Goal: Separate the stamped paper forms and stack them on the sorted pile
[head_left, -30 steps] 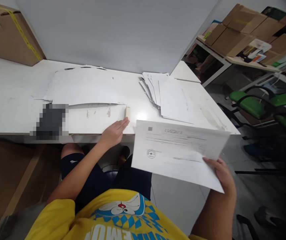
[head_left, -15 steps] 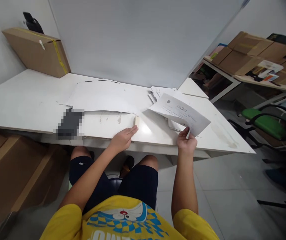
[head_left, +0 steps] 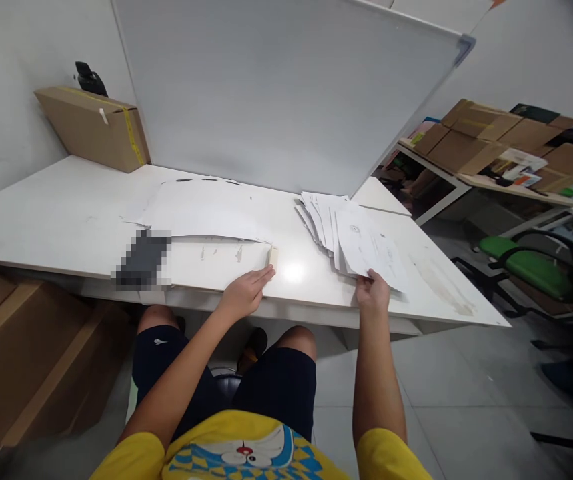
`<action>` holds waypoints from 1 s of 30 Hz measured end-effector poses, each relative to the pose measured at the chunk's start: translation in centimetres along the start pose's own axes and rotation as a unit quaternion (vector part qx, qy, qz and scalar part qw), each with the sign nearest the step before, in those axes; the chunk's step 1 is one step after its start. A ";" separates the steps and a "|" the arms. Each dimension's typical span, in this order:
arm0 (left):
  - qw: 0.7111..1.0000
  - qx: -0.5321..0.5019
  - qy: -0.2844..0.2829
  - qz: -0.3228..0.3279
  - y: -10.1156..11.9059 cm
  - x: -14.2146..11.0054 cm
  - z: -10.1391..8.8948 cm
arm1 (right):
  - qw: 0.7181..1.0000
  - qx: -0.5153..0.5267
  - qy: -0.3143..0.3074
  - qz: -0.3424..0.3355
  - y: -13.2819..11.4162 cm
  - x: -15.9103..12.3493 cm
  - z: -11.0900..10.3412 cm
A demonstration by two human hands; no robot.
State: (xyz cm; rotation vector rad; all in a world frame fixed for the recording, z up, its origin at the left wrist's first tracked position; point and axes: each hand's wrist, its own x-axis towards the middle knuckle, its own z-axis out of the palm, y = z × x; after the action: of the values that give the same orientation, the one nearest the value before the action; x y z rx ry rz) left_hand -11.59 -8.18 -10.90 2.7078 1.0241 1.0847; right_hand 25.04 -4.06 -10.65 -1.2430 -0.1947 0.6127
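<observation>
My left hand (head_left: 245,293) rests near the front edge of the white table, its fingers held together against a small cream-coloured block (head_left: 273,257) whose exact kind I cannot make out. Over to the right, a fanned pile of printed paper sheets (head_left: 316,220) lies on the table. My right hand (head_left: 372,291) is closed on the near edge of the top sheet (head_left: 369,243), which lies over the pile. Left of the block, a large blank white sheet (head_left: 201,207) with a slightly raised front edge lies on the tabletop.
A blurred-out dark rectangle (head_left: 143,260) is at the table's front left. At the back left stands a cardboard box (head_left: 91,133), with a whiteboard (head_left: 276,93) rising behind the table. Another desk with boxes (head_left: 466,140) and a green chair (head_left: 531,263) are to the right.
My right hand has brought the printed sheet down from above the table onto the pile. The left hand stays at the cream block. The view has tilted slightly upward.
</observation>
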 end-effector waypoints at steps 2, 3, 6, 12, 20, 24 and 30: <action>1.000 0.001 -0.004 -0.003 0.0 0.0 0.0 | 1.000 -0.009 0.017 -0.022 -0.4 0.2 -0.9; 1.000 0.003 -0.005 -0.004 0.0 0.0 0.1 | 0.999 -0.013 0.022 -0.033 -0.6 0.3 -1.3; 1.000 0.007 -0.001 -0.001 0.0 0.0 0.1 | 0.998 -0.036 0.014 -0.048 -1.2 0.7 -2.0; 1.000 0.011 -0.007 -0.002 0.1 0.1 0.0 | 0.992 -0.115 -0.030 -0.039 -1.3 1.4 -1.9; 1.000 0.013 -0.010 -0.027 0.2 0.3 0.0 | 0.922 -0.359 0.015 -0.143 0.0 -0.4 -5.2; 0.999 0.018 -0.009 -0.025 0.3 0.3 0.0 | 0.804 -0.545 -0.123 -0.205 -0.5 0.8 -4.4; 0.999 0.020 -0.015 -0.027 0.2 0.4 0.0 | 0.689 -0.654 -0.237 -0.203 -0.7 2.5 -0.6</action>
State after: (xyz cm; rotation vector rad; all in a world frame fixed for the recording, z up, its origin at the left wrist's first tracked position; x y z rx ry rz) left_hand -11.29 -8.16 -10.61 2.7007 1.1204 1.0221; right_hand 27.58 -3.33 -10.63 -2.2765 -1.5274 0.3258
